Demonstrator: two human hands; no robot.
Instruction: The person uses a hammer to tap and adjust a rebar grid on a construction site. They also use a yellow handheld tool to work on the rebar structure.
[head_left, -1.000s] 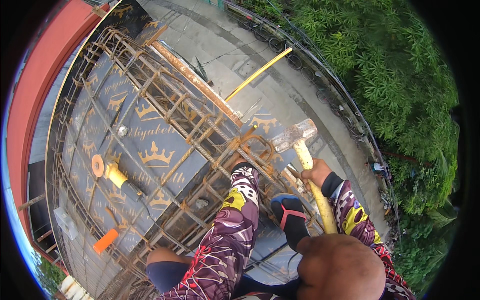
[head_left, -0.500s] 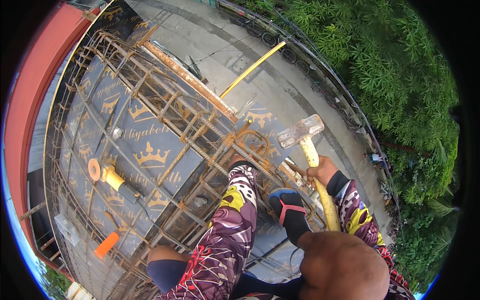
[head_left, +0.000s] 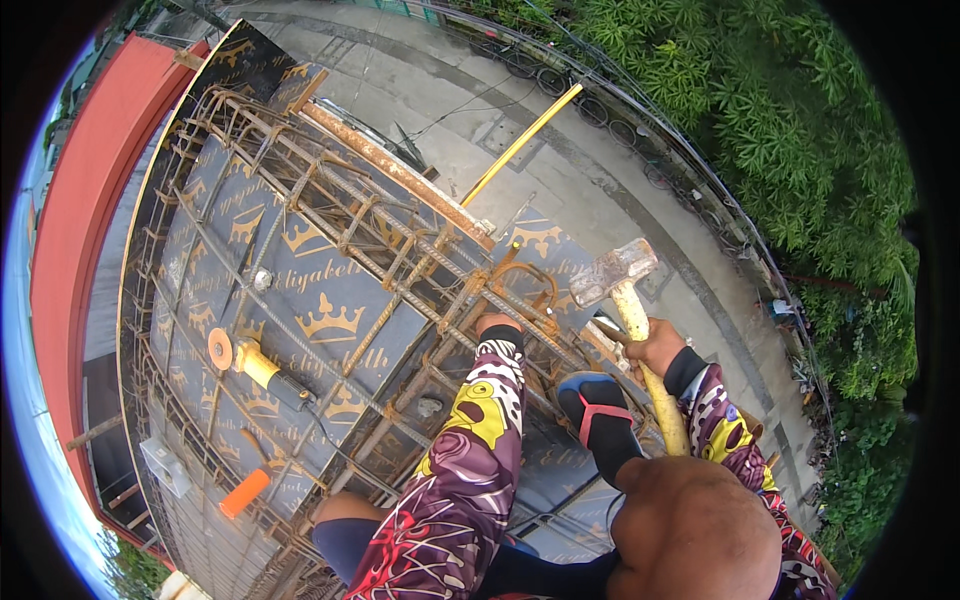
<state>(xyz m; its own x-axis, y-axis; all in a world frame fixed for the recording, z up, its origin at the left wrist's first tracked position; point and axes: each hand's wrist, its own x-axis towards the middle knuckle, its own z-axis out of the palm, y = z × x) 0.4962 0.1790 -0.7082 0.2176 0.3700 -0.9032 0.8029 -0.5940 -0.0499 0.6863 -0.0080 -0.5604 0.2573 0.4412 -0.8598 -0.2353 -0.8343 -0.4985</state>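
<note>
Clock read off the view, 12 = top edge. Far left: red beam [head_left: 80, 200], roughly upright, curved by the lens. Orange cylinder [head_left: 245, 493] at 8 o'clock from the left hand, well apart. Angle grinder [head_left: 258, 368], yellow body, disc end left, at 9 o'clock from the same hand, over dark panel [head_left: 330, 322] with gold crown print. Rusty rebar cage [head_left: 352, 213] runs from 10 o'clock down past the left hand.

Left hand [head_left: 497, 322]: at the cage, back of it showing, fingers hidden by bars and cuff; can't tell if it grips. Yellow bar [head_left: 523, 145] at 12 o'clock from it, well apart. Sandalled foot [head_left: 600, 412] at 4 o'clock, between the hands.

Hammer [head_left: 632, 310]: head at 2 o'clock from the left hand, well apart from it; at 11 o'clock from the right, near it. Yellow handle slants down toward 6 o'clock, low end by the bare knee [head_left: 700, 515]. Right hand [head_left: 657, 347]: wrapped round the upper handle, just below the head. Far right: green trees [head_left: 780, 150] at 1 o'clock from it.
</note>
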